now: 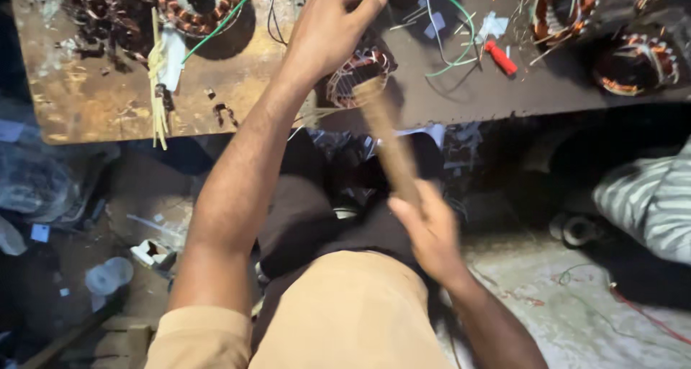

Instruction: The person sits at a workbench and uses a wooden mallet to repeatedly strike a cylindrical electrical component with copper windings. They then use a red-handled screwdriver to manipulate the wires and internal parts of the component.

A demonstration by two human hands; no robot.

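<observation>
Wooden stick [389,142] grasped by right hand [426,228], blurred; copper-wound stator [358,74] at near bench edge gripped by left hand [327,30].

The left hand [327,30] grips a copper-wound stator [358,74] on the workbench [93,102]; the right hand [428,228] holds a wooden stick [389,142].

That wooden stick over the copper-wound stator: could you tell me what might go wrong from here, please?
1. The wooden stick in the right hand is blurred with motion, right beside the left hand gripping the stator; it could hit the fingers.
2. A hard blow might damage the copper windings.
3. The stator sits near the bench edge, so it might slip off.
</observation>
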